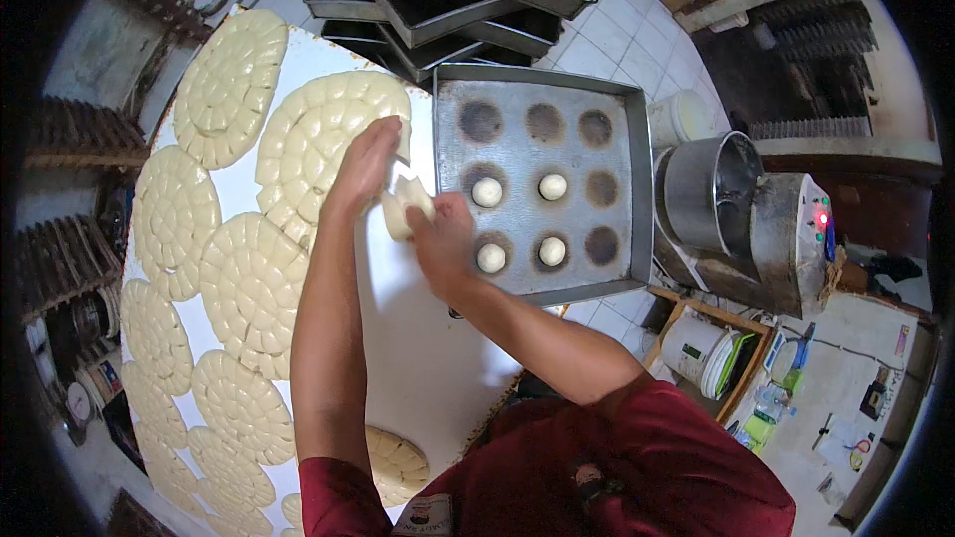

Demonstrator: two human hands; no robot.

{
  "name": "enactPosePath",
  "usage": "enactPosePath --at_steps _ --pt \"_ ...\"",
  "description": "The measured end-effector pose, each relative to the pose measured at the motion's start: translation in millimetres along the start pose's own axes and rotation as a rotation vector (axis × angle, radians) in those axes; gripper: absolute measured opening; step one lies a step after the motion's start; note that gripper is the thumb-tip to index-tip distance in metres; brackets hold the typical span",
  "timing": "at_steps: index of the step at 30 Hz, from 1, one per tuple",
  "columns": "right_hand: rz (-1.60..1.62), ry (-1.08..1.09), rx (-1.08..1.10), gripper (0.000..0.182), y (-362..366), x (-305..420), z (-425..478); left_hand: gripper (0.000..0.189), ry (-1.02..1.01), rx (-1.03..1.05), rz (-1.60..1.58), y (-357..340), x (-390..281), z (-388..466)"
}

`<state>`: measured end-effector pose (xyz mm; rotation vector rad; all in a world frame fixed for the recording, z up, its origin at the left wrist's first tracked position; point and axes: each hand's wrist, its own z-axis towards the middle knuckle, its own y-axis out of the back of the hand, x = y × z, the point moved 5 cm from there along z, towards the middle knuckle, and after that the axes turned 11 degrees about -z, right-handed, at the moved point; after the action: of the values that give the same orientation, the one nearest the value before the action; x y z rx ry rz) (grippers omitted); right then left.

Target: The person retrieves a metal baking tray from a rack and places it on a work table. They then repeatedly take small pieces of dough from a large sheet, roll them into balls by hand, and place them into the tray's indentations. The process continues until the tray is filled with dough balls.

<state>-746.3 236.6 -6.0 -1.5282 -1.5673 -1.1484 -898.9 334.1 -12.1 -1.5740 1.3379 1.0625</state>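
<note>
My left hand [365, 164] lies at the right edge of a large round of scored dough [321, 127], its fingers touching the dough; whether they grip a piece cannot be told. My right hand [442, 235] holds a strip or small stack of dough pieces [406, 207] between thumb and fingers, over the white table [406, 328]. Just right of it is a square metal baking pan [640, 179]. Dough balls sit in the pan on dark round marks, among them an upper one [486, 192] and a lower one [552, 250].
More scored dough rounds [254, 283] cover the table's left side. Crisscrossed metal pans [433, 22] are stacked beyond it. A steel mixer [694, 194] with a lit red light stands right of the pan, near a white bucket [680, 119] and a lidded tub [694, 347].
</note>
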Motion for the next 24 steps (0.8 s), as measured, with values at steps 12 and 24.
enactPosePath --at_steps 12,24 --pt "-0.005 -0.164 0.776 0.038 144.7 34.6 -112.8 0.046 0.121 -0.285 -0.836 -93.9 36.3 -342.8" --pt "0.111 -0.014 0.728 0.031 157.3 14.5 -151.9 0.056 -0.096 -1.148 -1.057 -110.0 101.9 -481.6"
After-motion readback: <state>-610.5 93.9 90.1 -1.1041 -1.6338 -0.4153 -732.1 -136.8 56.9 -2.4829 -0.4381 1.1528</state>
